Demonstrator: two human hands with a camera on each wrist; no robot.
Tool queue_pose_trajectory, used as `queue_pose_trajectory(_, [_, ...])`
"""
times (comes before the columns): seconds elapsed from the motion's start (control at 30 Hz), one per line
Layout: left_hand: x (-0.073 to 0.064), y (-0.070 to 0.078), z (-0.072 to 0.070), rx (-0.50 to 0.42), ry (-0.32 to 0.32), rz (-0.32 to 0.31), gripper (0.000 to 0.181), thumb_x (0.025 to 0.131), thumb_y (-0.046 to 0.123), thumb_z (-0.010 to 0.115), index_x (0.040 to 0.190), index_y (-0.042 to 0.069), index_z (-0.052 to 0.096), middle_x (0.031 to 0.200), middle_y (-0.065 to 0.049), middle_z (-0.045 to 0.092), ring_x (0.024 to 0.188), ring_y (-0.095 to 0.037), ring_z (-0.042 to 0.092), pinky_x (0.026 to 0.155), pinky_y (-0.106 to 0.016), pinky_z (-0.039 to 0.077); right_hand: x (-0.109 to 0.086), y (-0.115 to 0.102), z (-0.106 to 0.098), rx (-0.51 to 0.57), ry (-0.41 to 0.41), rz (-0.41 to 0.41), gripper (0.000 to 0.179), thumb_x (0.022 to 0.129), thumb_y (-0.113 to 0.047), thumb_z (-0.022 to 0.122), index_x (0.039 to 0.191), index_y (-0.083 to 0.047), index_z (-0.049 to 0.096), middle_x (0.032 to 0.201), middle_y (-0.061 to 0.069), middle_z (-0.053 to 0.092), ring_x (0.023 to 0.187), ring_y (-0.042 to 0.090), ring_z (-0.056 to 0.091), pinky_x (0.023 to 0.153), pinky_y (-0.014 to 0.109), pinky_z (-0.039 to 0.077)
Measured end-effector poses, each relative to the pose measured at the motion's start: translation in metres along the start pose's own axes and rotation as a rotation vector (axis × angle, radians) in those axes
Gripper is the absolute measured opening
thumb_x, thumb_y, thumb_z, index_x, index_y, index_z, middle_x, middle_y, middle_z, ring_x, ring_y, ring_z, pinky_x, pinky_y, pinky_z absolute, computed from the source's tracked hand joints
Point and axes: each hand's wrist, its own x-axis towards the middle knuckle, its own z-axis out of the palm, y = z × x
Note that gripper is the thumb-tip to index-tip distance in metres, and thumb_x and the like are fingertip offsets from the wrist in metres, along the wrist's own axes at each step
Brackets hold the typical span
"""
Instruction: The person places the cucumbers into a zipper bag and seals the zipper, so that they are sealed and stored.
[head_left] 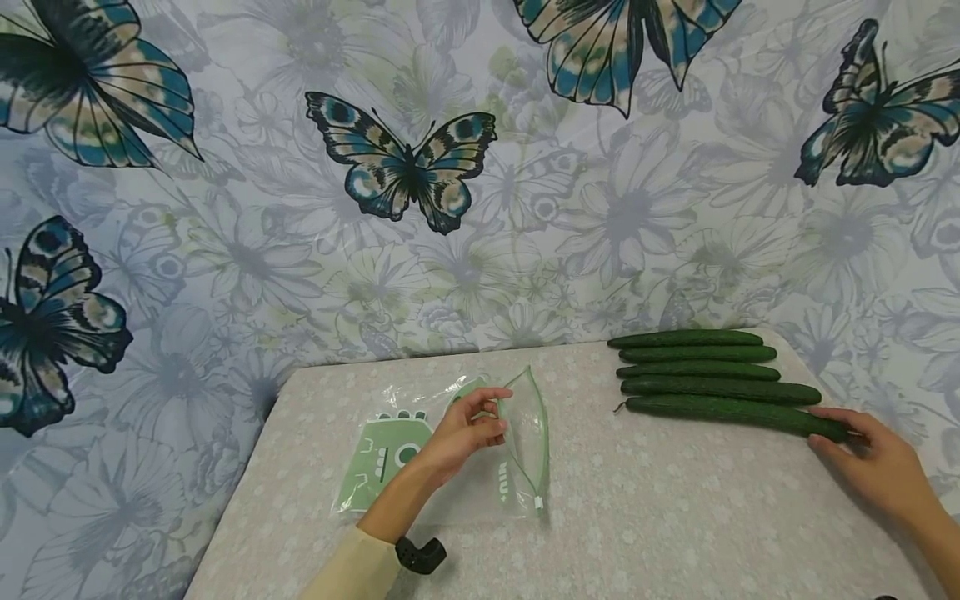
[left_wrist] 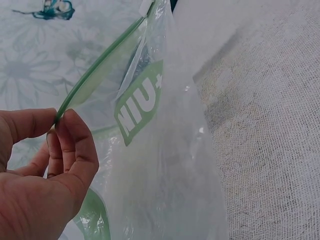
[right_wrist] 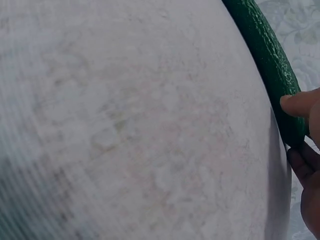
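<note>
A clear plastic zip bag (head_left: 480, 500) with green printing lies on the table, its mouth turned to the right and spread apart. My left hand (head_left: 461, 437) pinches the green zip edge (left_wrist: 92, 72) of the bag between thumb and fingertips. The white slider (head_left: 538, 503) sits at the near corner of the mouth. On the right, my right hand (head_left: 881, 467) grips the right end of the nearest cucumber (head_left: 720, 412), thumb on the near side. In the right wrist view that cucumber (right_wrist: 265, 55) runs along the edge of the picture, with its tip between the fingers.
Several more cucumbers (head_left: 697, 368) lie side by side behind the gripped one, towards the back right. The table has a pale patterned cloth (head_left: 615, 517). Right behind it hangs a butterfly-print backdrop (head_left: 570, 250). A black device (head_left: 420, 556) is strapped on the left wrist.
</note>
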Motion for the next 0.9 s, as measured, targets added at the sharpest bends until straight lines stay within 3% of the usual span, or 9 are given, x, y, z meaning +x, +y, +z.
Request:
queue_pose_trajectory(0.17, [0.000, 0.001, 0.000, -0.004, -0.004, 0.007, 0.055, 0.101, -0.001, 0.068, 0.153, 0.000, 0.052, 0.107, 0.001, 0.049, 0.086, -0.009, 0.064, 0.084, -0.027, 0.062, 0.001, 0.003, 0.000, -0.027, -0.010, 0.003, 0.042, 0.097, -0.020, 0.081, 0.133, -0.002, 0.069, 0.127, 0.035, 0.071, 0.095, -0.040, 0.023, 0.070, -0.005, 0.029])
queue_pose_trajectory(0.23, [-0.001, 0.001, 0.001, -0.006, -0.008, 0.008, 0.055, 0.101, -0.001, 0.067, 0.154, 0.000, 0.051, 0.107, 0.002, 0.049, 0.087, -0.009, 0.064, 0.085, -0.027, 0.062, 0.002, 0.004, -0.001, -0.042, -0.017, 0.015, 0.042, 0.098, -0.021, 0.081, 0.134, -0.003, 0.069, 0.129, 0.039, 0.068, 0.093, -0.034, 0.041, 0.069, 0.000, 0.038])
queue_pose_trajectory(0.33, [-0.001, 0.001, 0.001, -0.009, -0.012, 0.008, 0.055, 0.101, -0.001, 0.066, 0.154, 0.000, 0.051, 0.107, 0.002, 0.049, 0.087, -0.009, 0.064, 0.085, -0.027, 0.062, 0.003, 0.003, -0.002, -0.071, -0.033, 0.041, 0.043, 0.100, -0.023, 0.079, 0.136, -0.003, 0.069, 0.133, 0.041, 0.065, 0.103, 0.011, 0.075, 0.075, 0.019, 0.054])
queue_pose_trajectory(0.37, [-0.001, 0.001, 0.001, -0.010, -0.013, 0.009, 0.055, 0.102, -0.001, 0.066, 0.154, 0.001, 0.051, 0.107, 0.002, 0.049, 0.087, -0.009, 0.064, 0.084, -0.026, 0.062, 0.003, 0.003, -0.002, -0.079, -0.038, 0.048, 0.043, 0.100, -0.024, 0.078, 0.136, -0.003, 0.068, 0.133, 0.041, 0.065, 0.106, 0.031, 0.075, 0.073, 0.023, 0.054])
queue_pose_trajectory(0.43, [-0.001, 0.001, 0.001, -0.012, -0.016, 0.010, 0.055, 0.102, -0.001, 0.066, 0.154, 0.001, 0.051, 0.107, 0.002, 0.049, 0.087, -0.009, 0.064, 0.084, -0.026, 0.062, 0.002, 0.003, -0.003, -0.081, -0.045, 0.063, 0.045, 0.101, -0.026, 0.077, 0.138, -0.002, 0.068, 0.135, 0.039, 0.065, 0.109, 0.043, 0.072, 0.073, 0.025, 0.055])
queue_pose_trajectory(0.53, [-0.001, 0.001, 0.001, -0.014, -0.020, 0.010, 0.055, 0.102, 0.000, 0.067, 0.155, 0.001, 0.050, 0.107, 0.002, 0.049, 0.087, -0.009, 0.065, 0.084, -0.026, 0.062, -0.002, 0.003, -0.006, -0.026, -0.033, 0.077, 0.045, 0.101, -0.026, 0.078, 0.138, -0.001, 0.067, 0.124, 0.000, 0.076, 0.087, 0.006, 0.073, 0.065, 0.015, 0.050])
queue_pose_trajectory(0.6, [-0.001, 0.002, 0.002, -0.014, -0.021, 0.011, 0.056, 0.101, 0.001, 0.067, 0.155, 0.001, 0.050, 0.107, 0.002, 0.049, 0.087, -0.010, 0.065, 0.083, -0.026, 0.062, -0.004, 0.003, -0.008, 0.040, -0.032, 0.084, 0.046, 0.102, -0.026, 0.077, 0.140, -0.003, 0.066, 0.119, -0.032, 0.063, 0.081, -0.020, 0.056, 0.061, 0.009, 0.043])
queue_pose_trajectory(0.67, [-0.001, 0.002, 0.002, -0.015, -0.021, 0.012, 0.056, 0.101, 0.001, 0.068, 0.155, 0.001, 0.051, 0.107, 0.003, 0.049, 0.087, -0.009, 0.065, 0.084, -0.026, 0.062, -0.006, 0.003, -0.010, 0.115, -0.022, 0.079, 0.044, 0.102, -0.021, 0.076, 0.141, -0.003, 0.066, 0.112, -0.048, 0.044, 0.083, -0.029, 0.050, 0.060, 0.007, 0.046])
queue_pose_trajectory(0.9, [0.001, 0.002, 0.001, -0.022, -0.017, 0.013, 0.057, 0.101, 0.001, 0.068, 0.155, 0.000, 0.050, 0.107, 0.002, 0.049, 0.087, -0.009, 0.064, 0.084, -0.026, 0.062, -0.004, -0.001, -0.013, 0.314, -0.005, 0.151, 0.041, 0.103, -0.021, 0.075, 0.143, -0.021, 0.069, 0.120, -0.046, 0.051, 0.097, -0.033, 0.053, 0.069, 0.000, 0.049])
